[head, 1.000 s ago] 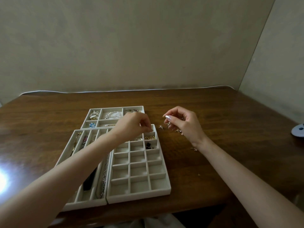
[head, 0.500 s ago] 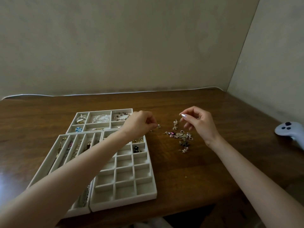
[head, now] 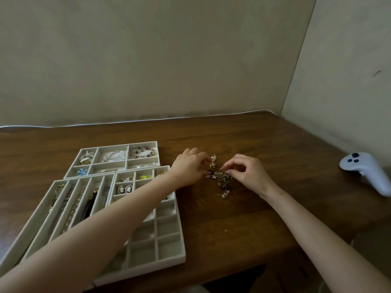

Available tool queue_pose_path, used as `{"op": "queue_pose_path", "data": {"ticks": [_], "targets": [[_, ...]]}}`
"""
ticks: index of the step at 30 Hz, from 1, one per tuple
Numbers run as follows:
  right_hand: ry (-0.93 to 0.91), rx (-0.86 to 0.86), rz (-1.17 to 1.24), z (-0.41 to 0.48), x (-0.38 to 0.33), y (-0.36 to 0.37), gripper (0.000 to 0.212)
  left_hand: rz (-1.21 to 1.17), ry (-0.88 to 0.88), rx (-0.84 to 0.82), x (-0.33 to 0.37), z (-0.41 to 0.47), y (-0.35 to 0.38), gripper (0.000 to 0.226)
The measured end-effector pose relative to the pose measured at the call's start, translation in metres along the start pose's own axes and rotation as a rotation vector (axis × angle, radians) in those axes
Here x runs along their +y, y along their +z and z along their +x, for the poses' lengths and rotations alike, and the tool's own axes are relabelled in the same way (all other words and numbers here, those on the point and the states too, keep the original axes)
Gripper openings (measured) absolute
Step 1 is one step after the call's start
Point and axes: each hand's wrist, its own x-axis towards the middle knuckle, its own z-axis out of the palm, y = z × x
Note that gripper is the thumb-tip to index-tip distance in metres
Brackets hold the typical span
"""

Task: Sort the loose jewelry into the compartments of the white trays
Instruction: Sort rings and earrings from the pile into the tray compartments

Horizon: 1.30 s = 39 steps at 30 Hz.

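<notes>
A small heap of loose jewelry (head: 223,181) lies on the brown table, right of the trays. My left hand (head: 188,168) reaches over the grid tray (head: 167,256), its thumb and forefinger pinching a pearl earring (head: 212,160) at the heap's far edge. My right hand (head: 248,172) has its fingers curled down, and the fingertips pinch a charm at the top of the heap. The back tray (head: 143,143) holds pearls and beads. The long-slot tray (head: 45,199) holds chains. My left forearm hides part of the grid tray.
A pale blue game controller (head: 368,170) lies at the right, near the wall. A white cable (head: 127,121) runs along the table's back edge. The table's front edge is just below the grid tray. Bare wood shows behind and to the right of the heap.
The camera has turned right, so the trays sit further left. My left hand moved off the grid tray to the heap with a small piece. My right hand came down onto the heap.
</notes>
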Motion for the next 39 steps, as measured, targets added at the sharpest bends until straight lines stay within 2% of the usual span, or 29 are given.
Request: {"op": "queue_pose_path", "data": {"ticks": [6,13,15,17,21,24,28,32,39], "targets": [[-0.050,-0.065,0.008,-0.002,0.002,-0.002,0.031,0.083,0.061,-0.076,0.005,0.015,0.002,0.024],[-0.008,-0.290,0.083,-0.006,0.002,-0.008,0.053,0.078,0.094,-0.175,0.005,0.018,-0.004,0.020],[-0.018,-0.331,0.041,-0.007,0.001,-0.008,0.054,0.077,0.104,-0.169,0.005,0.016,-0.005,0.018],[-0.012,-0.352,0.004,-0.008,0.000,-0.009,0.046,0.068,0.115,-0.125,0.004,0.014,-0.007,0.015],[0.016,-0.317,-0.003,-0.007,0.002,-0.009,0.024,0.015,0.110,-0.054,0.003,0.005,-0.009,0.013],[0.025,-0.264,-0.025,-0.006,0.003,-0.006,0.017,-0.124,0.066,0.027,-0.001,-0.001,-0.007,0.016],[0.031,-0.168,-0.008,-0.006,0.000,-0.007,0.014,-0.396,0.020,0.088,-0.006,-0.010,-0.010,0.020],[0.081,-0.122,0.020,-0.007,-0.002,-0.009,0.013,-0.575,-0.017,0.046,-0.007,-0.020,-0.015,0.013],[0.093,-0.053,0.086,-0.008,-0.002,-0.009,0.013,-0.701,-0.091,0.039,-0.002,-0.025,-0.014,0.010]]}}
